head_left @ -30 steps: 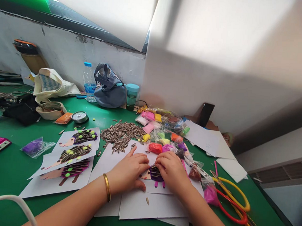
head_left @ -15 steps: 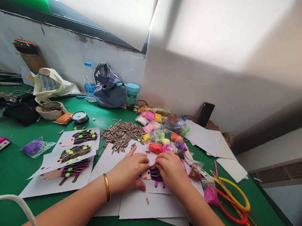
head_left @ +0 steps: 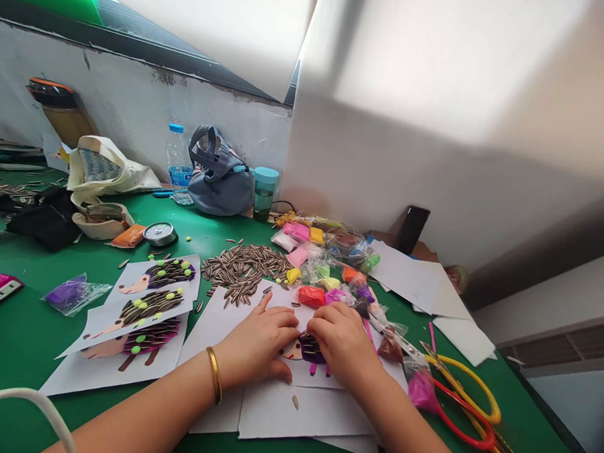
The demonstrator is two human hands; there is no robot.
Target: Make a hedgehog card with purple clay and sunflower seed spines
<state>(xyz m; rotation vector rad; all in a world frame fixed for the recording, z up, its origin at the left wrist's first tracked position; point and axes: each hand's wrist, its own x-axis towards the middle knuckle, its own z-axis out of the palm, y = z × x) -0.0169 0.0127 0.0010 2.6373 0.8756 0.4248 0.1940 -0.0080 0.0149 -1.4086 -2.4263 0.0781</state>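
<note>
My left hand (head_left: pixel 259 341), with a gold bangle (head_left: pixel 214 375) on its wrist, rests on white paper (head_left: pixel 298 413), fingertips at the edge of a small paper hedgehog (head_left: pixel 301 350). My right hand (head_left: pixel 344 342) curls over the hedgehog's dark purple body, hiding most of it. Whether those fingers pinch anything is hidden. Only the hedgehog's tan face and purple feet show. Behind my hands lies a heap of striped sunflower seeds (head_left: pixel 243 271). To the left lie several finished seed hedgehogs on paper, the nearest (head_left: pixel 138 309).
The green table (head_left: pixel 21 354) holds bagged coloured clay (head_left: pixel 320 267) beyond my right hand, and red-and-yellow-handled scissors (head_left: pixel 461 407) to the right. Loose paper sheets (head_left: pixel 404 278), a water bottle (head_left: pixel 177 164), a grey bag (head_left: pixel 219 176) and a teal cup (head_left: pixel 265 191) stand further back.
My right hand has shifted slightly left and covers more of the hedgehog's body. The view has tilted a little.
</note>
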